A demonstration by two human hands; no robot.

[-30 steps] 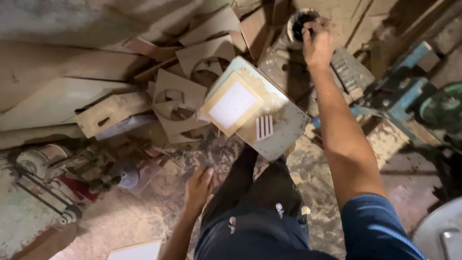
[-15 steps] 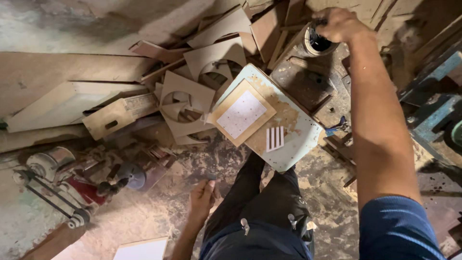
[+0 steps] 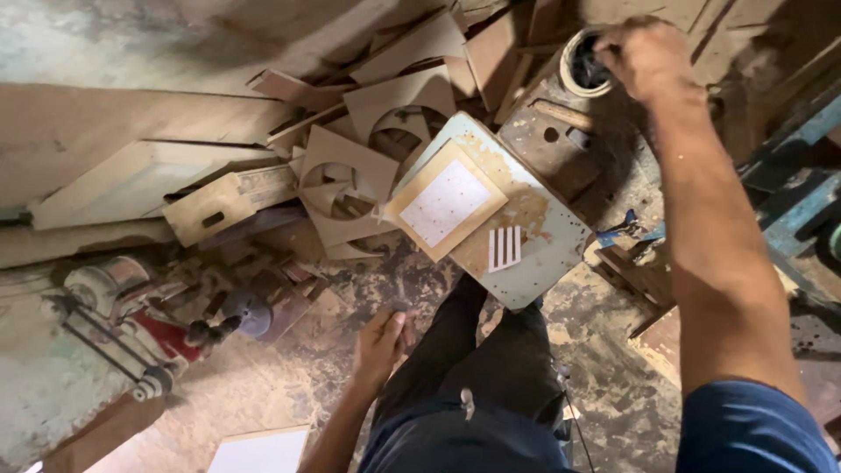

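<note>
The left hand (image 3: pixel 382 343) hangs loosely curled and empty beside the thigh, above the dusty floor (image 3: pixel 263 385). Up and right of it lies a pale board (image 3: pixel 526 254). The right hand (image 3: pixel 644 54) reaches out, fingers closed over a round tin (image 3: pixel 580 68), steadying its rim.

pale blue-green panel (image 3: pixel 526 236), blotched with brown stains, marked by a small block of white stripes. tan-framed square board (image 3: pixel 445 208) on it, white centre dotted with tiny holes. round can (image 3: pixel 582 68) at the right hand (image 3: pixel 646 54): cream-white rim, black inside. cut-out boards (image 3: pixel 350 180) shown in plain light brown. trousers (image 3: pixel 477 368) black; sleeve (image 3: pixel 753 429) dark blue. floor (image 3: pixel 263 377) sandy beige, speckled with dark patches. machine (image 3: pixel 131 324) on the left grey with a red part. white sheet (image 3: pixel 258 451) at bottom edge. blue metal frame (image 3: pixel 793 188) at right.
</note>
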